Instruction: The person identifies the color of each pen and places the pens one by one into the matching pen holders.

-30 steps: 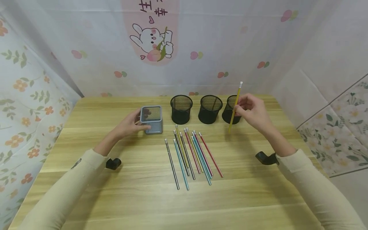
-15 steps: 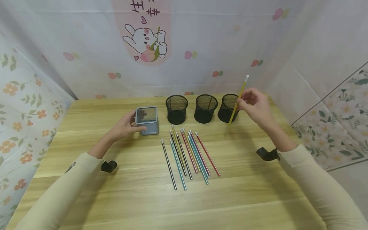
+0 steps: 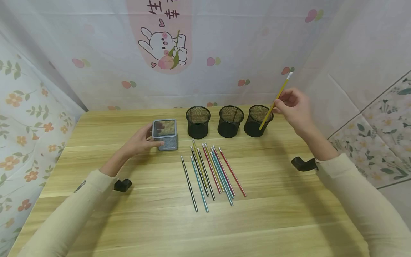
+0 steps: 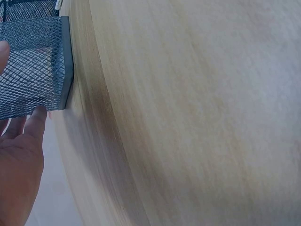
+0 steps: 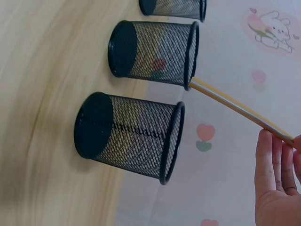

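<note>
My left hand (image 3: 139, 142) holds a square grey mesh pencil holder (image 3: 169, 144) on the table, thumb in front and fingers behind. The left wrist view shows the holder's mesh side (image 4: 33, 70) and fingertips beneath it. My right hand (image 3: 297, 110) pinches a yellow pencil (image 3: 278, 93), tilted, its white eraser up. In the head view the pencil's lower end overlaps the rightmost round black mesh cup (image 3: 254, 130). In the right wrist view the pencil (image 5: 235, 104) is outside the cups, at rim height; whether it touches a rim I cannot tell.
Two more black mesh cups, a middle one (image 3: 228, 130) and a left one (image 3: 197, 131), stand in the same row. Several black, blue, red and yellow pencils (image 3: 221, 171) lie in front on the wooden table (image 3: 154, 228). A printed curtain (image 3: 224, 35) hangs behind.
My right hand has risen and moved right with the yellow pencil, bringing its lower end up in front of the rightmost cup. My left hand stays on the grey holder.
</note>
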Available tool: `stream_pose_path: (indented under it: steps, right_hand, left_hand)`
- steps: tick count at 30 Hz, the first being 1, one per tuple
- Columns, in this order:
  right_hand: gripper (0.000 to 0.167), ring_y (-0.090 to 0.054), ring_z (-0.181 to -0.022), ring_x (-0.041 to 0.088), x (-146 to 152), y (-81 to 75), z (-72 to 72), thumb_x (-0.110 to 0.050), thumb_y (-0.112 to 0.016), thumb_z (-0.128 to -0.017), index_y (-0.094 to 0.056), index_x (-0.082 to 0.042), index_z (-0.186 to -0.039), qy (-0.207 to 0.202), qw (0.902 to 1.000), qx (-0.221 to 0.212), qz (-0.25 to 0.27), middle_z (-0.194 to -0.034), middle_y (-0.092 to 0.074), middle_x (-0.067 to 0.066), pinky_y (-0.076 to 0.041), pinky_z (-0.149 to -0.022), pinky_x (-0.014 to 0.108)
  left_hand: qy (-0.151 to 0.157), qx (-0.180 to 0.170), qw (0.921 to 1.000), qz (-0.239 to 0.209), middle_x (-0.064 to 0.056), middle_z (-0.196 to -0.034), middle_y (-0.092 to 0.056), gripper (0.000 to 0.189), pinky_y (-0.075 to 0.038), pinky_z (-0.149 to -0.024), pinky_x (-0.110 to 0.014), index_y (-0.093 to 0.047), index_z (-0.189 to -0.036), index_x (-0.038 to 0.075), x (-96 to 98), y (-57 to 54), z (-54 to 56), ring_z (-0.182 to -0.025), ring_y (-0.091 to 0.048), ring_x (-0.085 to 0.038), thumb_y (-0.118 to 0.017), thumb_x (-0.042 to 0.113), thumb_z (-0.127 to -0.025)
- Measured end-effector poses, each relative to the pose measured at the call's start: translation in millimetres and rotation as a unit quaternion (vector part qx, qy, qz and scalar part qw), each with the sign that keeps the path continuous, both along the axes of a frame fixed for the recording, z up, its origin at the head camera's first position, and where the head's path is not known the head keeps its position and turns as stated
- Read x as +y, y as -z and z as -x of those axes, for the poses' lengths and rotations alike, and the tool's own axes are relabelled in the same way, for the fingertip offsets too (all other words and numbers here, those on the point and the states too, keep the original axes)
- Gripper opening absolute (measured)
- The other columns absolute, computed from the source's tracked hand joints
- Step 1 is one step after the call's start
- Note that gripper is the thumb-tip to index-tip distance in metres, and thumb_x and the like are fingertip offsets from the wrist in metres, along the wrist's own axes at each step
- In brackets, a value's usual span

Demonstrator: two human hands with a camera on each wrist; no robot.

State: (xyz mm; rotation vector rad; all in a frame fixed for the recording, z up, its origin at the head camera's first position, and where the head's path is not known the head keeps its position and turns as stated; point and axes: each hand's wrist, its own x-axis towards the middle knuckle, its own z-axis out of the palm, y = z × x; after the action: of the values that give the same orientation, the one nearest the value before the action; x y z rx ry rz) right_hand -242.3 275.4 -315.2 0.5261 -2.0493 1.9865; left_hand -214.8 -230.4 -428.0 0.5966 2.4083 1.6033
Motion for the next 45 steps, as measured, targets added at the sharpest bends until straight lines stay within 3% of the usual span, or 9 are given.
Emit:
stream_pose_path:
  steps: [10, 17, 30, 37, 45]
  right_hand:
    - [0.009, -0.069, -0.074, 0.021, 2.8, -9.8, 12.0, 0.014, -0.060, -0.091, -0.058, 0.010, -0.099, 0.016, 0.9998, 0.006, 0.008, -0.089, -0.063, 0.016, -0.061, -0.072, 0.033]
    - [0.007, -0.069, -0.077, 0.021, 2.9, -12.7, 20.5, 0.009, -0.061, -0.094, -0.057, 0.007, -0.100, 0.043, 0.9987, 0.001, -0.027, -0.091, -0.063, 0.015, -0.061, -0.075, 0.031]
    - [0.009, -0.069, -0.074, 0.017, 7.7, 12.5, 34.7, 0.009, -0.059, -0.093, -0.056, 0.009, -0.101, 0.096, 0.9918, -0.021, -0.081, -0.091, -0.062, 0.014, -0.061, -0.071, 0.028]
    - [0.010, -0.067, -0.072, 0.011, 8.3, 25.4, 30.1, 0.009, -0.057, -0.094, -0.054, 0.012, -0.102, 0.096, 0.9867, -0.038, -0.125, -0.091, -0.062, 0.016, -0.060, -0.071, 0.024]
    - [0.013, -0.066, -0.069, 0.006, -0.6, 17.8, 10.4, 0.009, -0.057, -0.092, -0.053, 0.015, -0.103, 0.086, 0.9805, -0.033, -0.174, -0.091, -0.062, 0.021, -0.060, -0.066, 0.024]
  left_hand:
    - [0.001, 0.003, 1.0000, 0.004, -0.025, -0.146, -0.045, 0.067, -0.029, -0.114, -0.059, -0.041, -0.147, -0.006, -1.1, 1.3, 1.6, -0.138, -0.039, -0.045, -0.077, 0.004, -0.091]
    - [-0.003, -0.004, 1.0000, 0.002, -0.024, -0.146, -0.045, 0.069, -0.029, -0.115, -0.058, -0.040, -0.147, -0.006, -0.6, 0.2, 1.0, -0.138, -0.039, -0.045, -0.078, 0.004, -0.091]
    - [0.002, -0.002, 1.0000, 0.000, -0.025, -0.146, -0.045, 0.066, -0.029, -0.115, -0.058, -0.041, -0.146, -0.005, 0.7, -0.5, 1.4, -0.139, -0.039, -0.045, -0.077, 0.005, -0.091]
    - [0.002, -0.004, 1.0000, 0.000, -0.025, -0.147, -0.044, 0.068, -0.028, -0.114, -0.059, -0.040, -0.147, -0.005, 0.6, -0.8, 1.0, -0.138, -0.038, -0.046, -0.078, 0.005, -0.091]
    - [0.004, -0.006, 0.9999, -0.008, -0.026, -0.148, -0.043, 0.068, -0.029, -0.113, -0.060, -0.040, -0.147, -0.006, 1.2, -0.8, 0.2, -0.138, -0.038, -0.046, -0.077, 0.002, -0.091]
